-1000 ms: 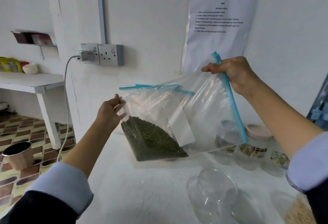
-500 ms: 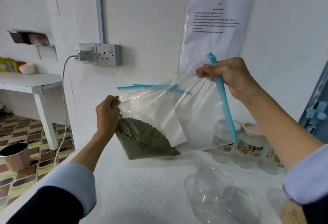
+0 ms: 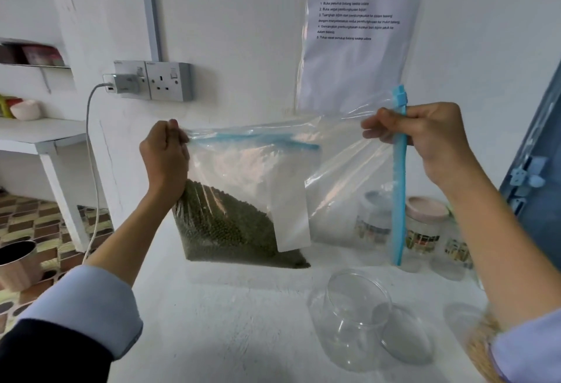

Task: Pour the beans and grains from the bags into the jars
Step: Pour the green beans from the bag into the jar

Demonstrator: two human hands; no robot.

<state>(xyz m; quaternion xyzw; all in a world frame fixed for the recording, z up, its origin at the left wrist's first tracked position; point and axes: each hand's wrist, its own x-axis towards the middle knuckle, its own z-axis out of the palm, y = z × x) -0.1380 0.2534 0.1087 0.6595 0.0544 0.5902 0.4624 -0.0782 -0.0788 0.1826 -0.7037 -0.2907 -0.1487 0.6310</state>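
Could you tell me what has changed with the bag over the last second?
The left hand moved up from the bag's lower side to grip its top edge. The beans now settle at the bottom. The right hand still pinches the blue zip strip; the empty jar stayed put.

Pale blue shirt cuffs (image 3: 91, 300) under dark navy outer sleeves (image 3: 45, 355)
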